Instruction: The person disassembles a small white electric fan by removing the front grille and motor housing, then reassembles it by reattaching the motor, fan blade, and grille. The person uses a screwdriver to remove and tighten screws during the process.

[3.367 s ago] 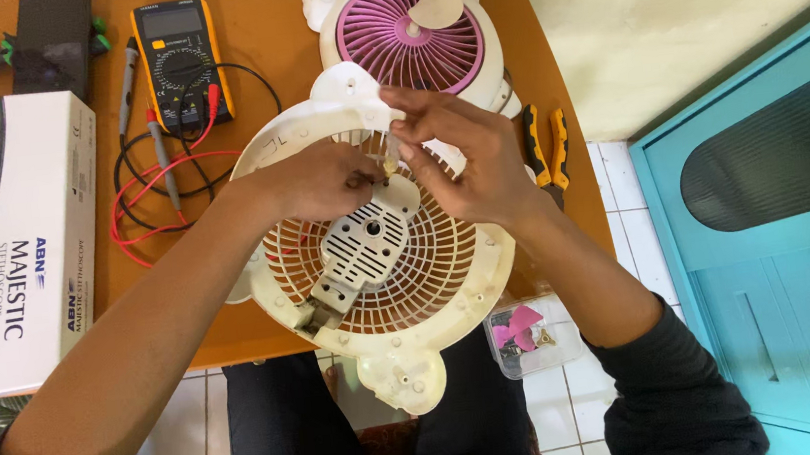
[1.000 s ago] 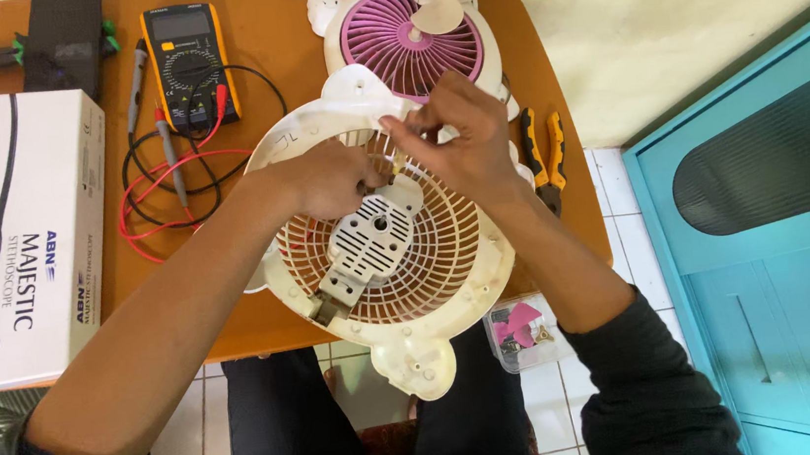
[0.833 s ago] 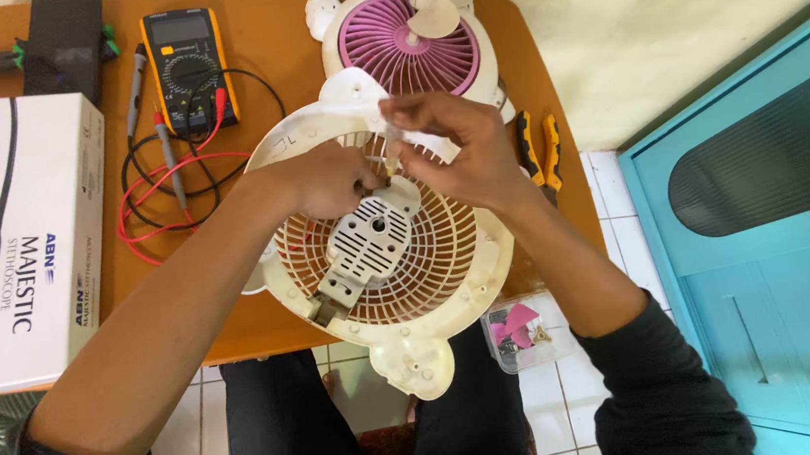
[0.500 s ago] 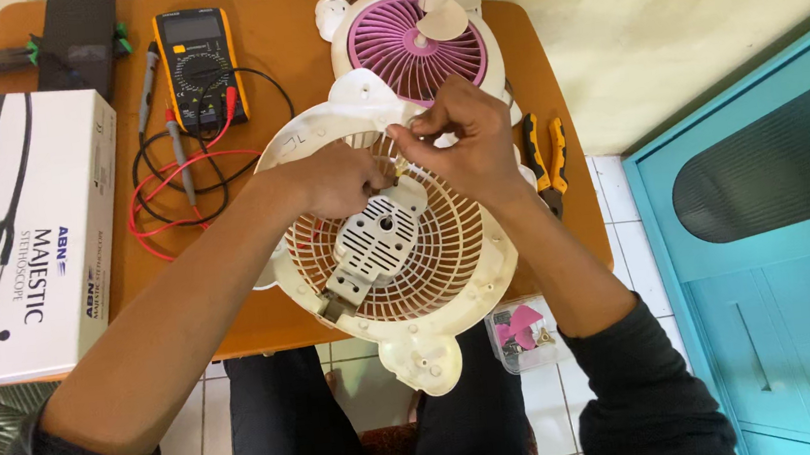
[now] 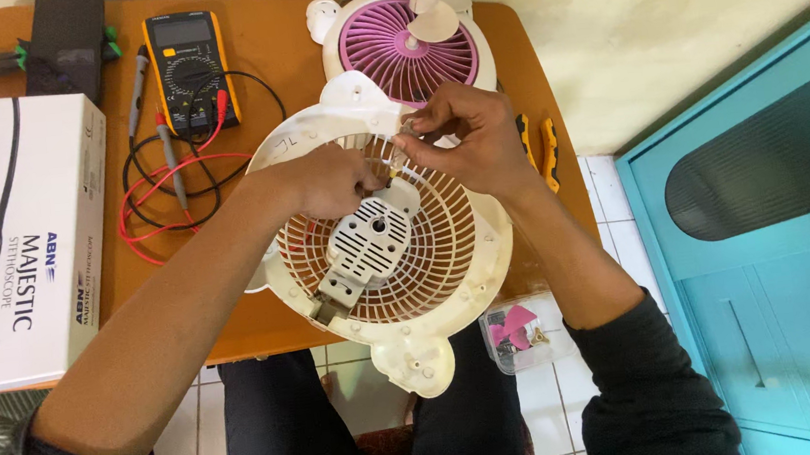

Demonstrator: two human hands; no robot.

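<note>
While both hands' fingers [image 5: 417,142] pinch small wires, the fan grille [image 5: 387,249] lies beneath.

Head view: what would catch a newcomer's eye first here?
The round cream plastic fan housing with its ribbed grille sits mid-frame at the near edge of the orange-brown wooden table, with the left hand and right hand pinching small parts at its upper rim. Just behind it lies a pink-grilled fan half with white blades. On the left are a large white cardboard box and a yellow multimeter with red and black leads.
</note>
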